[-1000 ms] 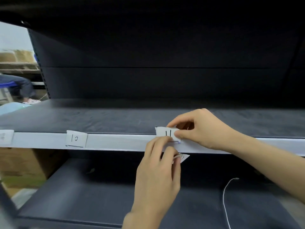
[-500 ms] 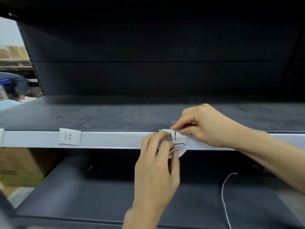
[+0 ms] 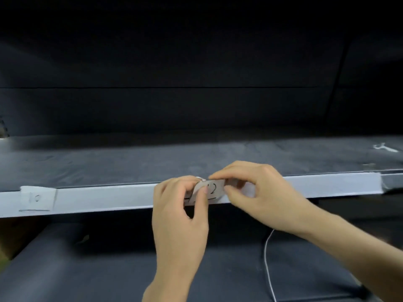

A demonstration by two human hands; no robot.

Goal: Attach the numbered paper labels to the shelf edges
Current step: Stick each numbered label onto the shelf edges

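Note:
A white paper label marked 12 point(image 3: 212, 189) is held in front of the light grey shelf edge point(image 3: 113, 198). My left hand point(image 3: 178, 216) pinches its left side from below. My right hand point(image 3: 259, 192) pinches its top and right side from the right. Both hands cover the part of the edge where the label marked 11 was pressed; I cannot see that label now. A label marked 10 point(image 3: 38, 198) is stuck on the edge at the far left.
The dark upper shelf point(image 3: 152, 162) lies behind the edge, with a small white object point(image 3: 383, 147) at its far right. Below lies a dark lower shelf point(image 3: 98, 269) with a thin white cable point(image 3: 267, 258) running down it.
The view has shifted right. My hands left the label marked 11 on the edge and now both hold a label marked 12, drawn from the papers in my left hand.

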